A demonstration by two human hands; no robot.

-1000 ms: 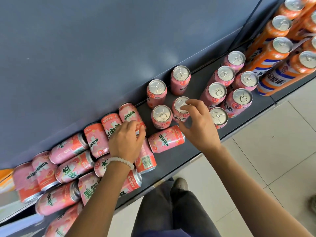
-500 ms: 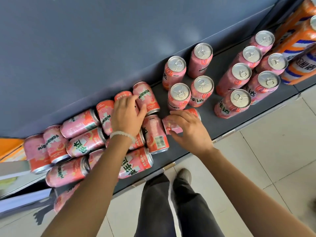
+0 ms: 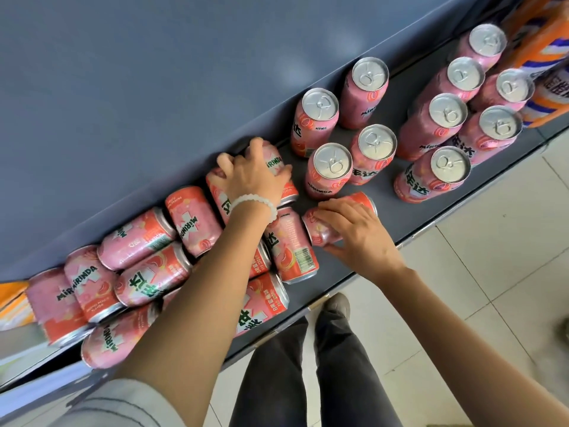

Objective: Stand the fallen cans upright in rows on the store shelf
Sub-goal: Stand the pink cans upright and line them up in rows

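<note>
Several pink Mirinda cans lie on their sides in a pile (image 3: 147,266) on the left of the grey shelf (image 3: 400,217). Several more stand upright (image 3: 332,167) in rows at the middle and right. My left hand (image 3: 249,177), with a white bead bracelet on the wrist, grips a fallen can (image 3: 274,161) at the back of the pile. My right hand (image 3: 354,232) grips another fallen can (image 3: 326,229) lying near the shelf's front edge, just in front of the upright ones.
Orange and blue cans (image 3: 548,72) stand at the far right of the shelf. The grey back panel (image 3: 154,87) rises behind the cans. My legs and shoe (image 3: 335,306) are on the tiled floor (image 3: 492,241) below the shelf edge.
My right hand left the top of an upright can and came down onto a fallen can near the front edge. My left hand shifted further back onto another fallen can.
</note>
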